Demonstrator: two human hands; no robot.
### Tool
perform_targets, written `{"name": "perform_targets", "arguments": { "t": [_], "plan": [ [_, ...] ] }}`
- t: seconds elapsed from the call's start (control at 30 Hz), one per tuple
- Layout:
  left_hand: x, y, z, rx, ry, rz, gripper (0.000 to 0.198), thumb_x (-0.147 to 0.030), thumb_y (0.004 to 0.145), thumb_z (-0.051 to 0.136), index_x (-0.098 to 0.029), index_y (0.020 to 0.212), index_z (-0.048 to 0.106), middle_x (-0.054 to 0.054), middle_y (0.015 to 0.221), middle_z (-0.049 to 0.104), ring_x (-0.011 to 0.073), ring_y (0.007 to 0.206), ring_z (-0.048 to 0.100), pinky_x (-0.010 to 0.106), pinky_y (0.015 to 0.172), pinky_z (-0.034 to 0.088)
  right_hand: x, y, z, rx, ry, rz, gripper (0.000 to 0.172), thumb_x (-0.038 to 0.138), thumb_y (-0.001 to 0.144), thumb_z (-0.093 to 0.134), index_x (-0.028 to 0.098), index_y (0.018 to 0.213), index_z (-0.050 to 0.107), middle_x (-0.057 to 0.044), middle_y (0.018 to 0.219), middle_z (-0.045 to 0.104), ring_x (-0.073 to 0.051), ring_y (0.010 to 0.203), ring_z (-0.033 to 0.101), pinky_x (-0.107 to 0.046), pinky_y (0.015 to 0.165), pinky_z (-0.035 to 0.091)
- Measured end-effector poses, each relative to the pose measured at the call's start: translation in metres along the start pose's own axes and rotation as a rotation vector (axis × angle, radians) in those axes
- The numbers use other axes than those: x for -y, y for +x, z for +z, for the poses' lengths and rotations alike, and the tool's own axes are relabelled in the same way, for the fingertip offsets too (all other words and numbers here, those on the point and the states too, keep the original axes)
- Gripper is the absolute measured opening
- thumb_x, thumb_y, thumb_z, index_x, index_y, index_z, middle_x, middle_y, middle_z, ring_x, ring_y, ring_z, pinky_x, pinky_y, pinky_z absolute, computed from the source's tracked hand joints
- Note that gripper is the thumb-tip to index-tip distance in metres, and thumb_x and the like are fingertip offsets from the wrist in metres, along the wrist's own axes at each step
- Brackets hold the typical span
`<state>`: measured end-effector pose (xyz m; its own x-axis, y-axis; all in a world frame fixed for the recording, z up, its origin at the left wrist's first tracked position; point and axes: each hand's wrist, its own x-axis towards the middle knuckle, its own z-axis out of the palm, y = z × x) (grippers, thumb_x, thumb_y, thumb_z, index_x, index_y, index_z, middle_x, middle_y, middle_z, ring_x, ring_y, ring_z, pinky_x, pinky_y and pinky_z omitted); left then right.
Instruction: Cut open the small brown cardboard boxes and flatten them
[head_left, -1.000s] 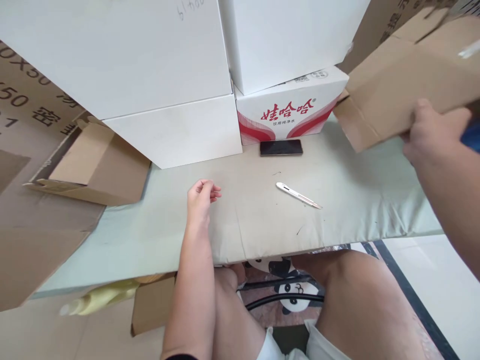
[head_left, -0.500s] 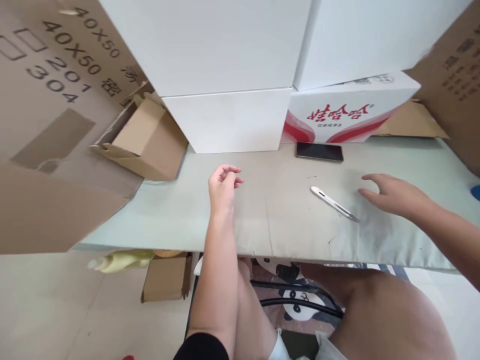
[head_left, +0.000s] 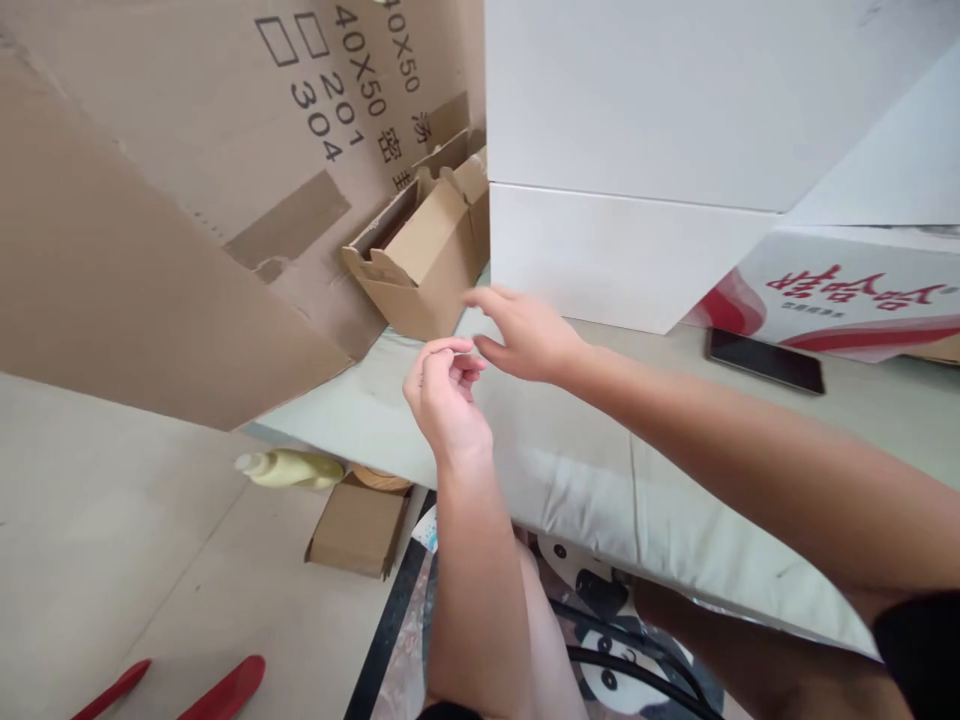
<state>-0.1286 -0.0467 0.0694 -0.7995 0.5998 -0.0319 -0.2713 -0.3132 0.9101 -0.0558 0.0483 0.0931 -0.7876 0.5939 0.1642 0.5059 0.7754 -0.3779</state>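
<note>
My right hand [head_left: 525,335] stretches across to the left with its fingers spread and empty, close to a small open brown carton [head_left: 427,255] lying on its side at the table's left end. My left hand [head_left: 442,395] hovers just below it, over the pale table top [head_left: 600,470], its fingers loosely curled with nothing visible in them. The two hands are almost touching.
Big white boxes [head_left: 637,150] and a red-printed white carton [head_left: 847,295] stand at the back, with a black phone [head_left: 765,360] in front. A large brown box [head_left: 165,200] leans at the left. On the floor lie a yellow bottle [head_left: 289,468], a small carton [head_left: 360,525] and red handles [head_left: 225,690].
The view swung left. My right hand let go of a cardboard box at the right, passed the white knife and reached across to the small carton. My left hand barely moved.
</note>
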Motion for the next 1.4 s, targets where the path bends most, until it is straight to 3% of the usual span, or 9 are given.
{"name": "perform_targets", "arguments": {
  "t": [0.17,0.3,0.43,0.6,0.7,0.83,0.97,1.13,1.4],
  "plan": [
    [0.0,0.016,-0.012,-0.058,-0.026,0.055,0.011,-0.028,0.073,0.046,-0.022,0.064,0.042,0.001,0.071,0.049,0.0124,0.058,0.049,0.028,0.06,0.04,0.045,0.084,0.001,-0.108,0.002,-0.113,0.056,0.021,0.092,0.027,0.019,0.147,0.038,-0.004,0.153,0.053,-0.014,0.127,0.059,-0.034,0.105,0.049],
    [-0.005,0.019,-0.017,-0.128,-0.129,0.063,0.01,-0.024,0.07,0.048,-0.021,0.061,0.043,0.0,0.068,0.047,0.0104,0.054,0.046,0.025,0.055,0.036,0.046,0.088,-0.003,-0.026,-0.202,-0.124,0.052,0.02,0.092,0.018,0.015,0.126,0.057,-0.002,0.125,0.067,-0.014,0.12,0.064,-0.035,0.102,0.046],
    [-0.014,0.015,-0.022,-0.183,-0.192,0.136,0.012,-0.021,0.069,0.049,-0.021,0.058,0.044,-0.001,0.063,0.047,0.0098,0.051,0.045,0.024,0.052,0.034,0.02,0.034,-0.005,-0.072,-0.32,-0.016,0.024,0.02,0.098,0.045,0.019,0.109,0.066,-0.007,0.114,0.075,-0.02,0.096,0.073,-0.026,0.078,0.051],
    [-0.013,0.01,-0.019,-0.158,-0.146,0.163,0.013,-0.019,0.07,0.051,-0.02,0.058,0.046,-0.002,0.06,0.049,0.0092,0.05,0.047,0.022,0.051,0.037,-0.029,-0.105,-0.029,-0.276,-0.46,-0.158,0.014,0.022,0.1,0.053,0.023,0.099,0.067,-0.003,0.096,0.078,-0.016,0.07,0.067,-0.028,0.053,0.036],
    [0.002,0.006,-0.008,-0.012,0.032,0.13,0.014,-0.028,0.078,0.059,-0.021,0.067,0.054,-0.001,0.07,0.057,0.0111,0.063,0.058,0.021,0.057,0.043,-0.04,-0.194,-0.052,-0.284,-0.41,-0.327,0.017,0.011,0.098,0.055,0.023,0.105,0.065,-0.003,0.094,0.078,-0.016,0.075,0.067,-0.029,0.06,0.041],
    [0.023,-0.012,0.021,0.35,0.237,0.11,0.03,-0.047,0.079,0.073,-0.025,0.099,0.067,0.005,0.115,0.07,0.0217,0.11,0.066,0.029,0.084,0.055,-0.023,-0.271,-0.073,-0.184,-0.353,-0.3,0.014,0.01,0.097,0.055,0.019,0.104,0.063,-0.013,0.128,0.074,-0.015,0.066,0.06,-0.033,0.061,0.043],
    [0.035,-0.042,0.055,0.678,0.355,0.103,0.055,-0.054,0.079,0.077,-0.029,0.124,0.061,0.008,0.142,0.06,0.0298,0.13,0.059,0.041,0.104,0.051,-0.008,-0.293,-0.077,-0.104,-0.283,-0.236,0.02,0.008,0.097,0.051,0.021,0.086,0.062,-0.005,0.137,0.071,-0.009,0.051,0.045,-0.033,0.053,0.037],
    [0.046,-0.07,0.08,0.785,0.527,0.086,0.086,-0.041,0.069,0.087,-0.033,0.141,0.041,0.01,0.144,0.052,0.0296,0.121,0.061,0.043,0.096,0.054,-0.018,-0.297,-0.072,-0.161,-0.191,-0.176,0.023,0.031,0.101,0.053,0.021,0.082,0.062,0.0,0.117,0.076,-0.011,0.057,0.055,-0.033,0.051,0.035],
    [0.061,-0.058,0.082,0.799,0.266,0.001,0.054,-0.044,0.074,0.069,-0.031,0.123,0.053,0.006,0.117,0.058,0.0253,0.102,0.061,0.041,0.088,0.053,-0.057,-0.323,-0.056,-0.459,-0.124,0.029,0.02,0.042,0.095,0.068,0.023,0.097,0.062,-0.005,0.103,0.074,-0.016,0.078,0.068,-0.032,0.062,0.05]
  ]
}}
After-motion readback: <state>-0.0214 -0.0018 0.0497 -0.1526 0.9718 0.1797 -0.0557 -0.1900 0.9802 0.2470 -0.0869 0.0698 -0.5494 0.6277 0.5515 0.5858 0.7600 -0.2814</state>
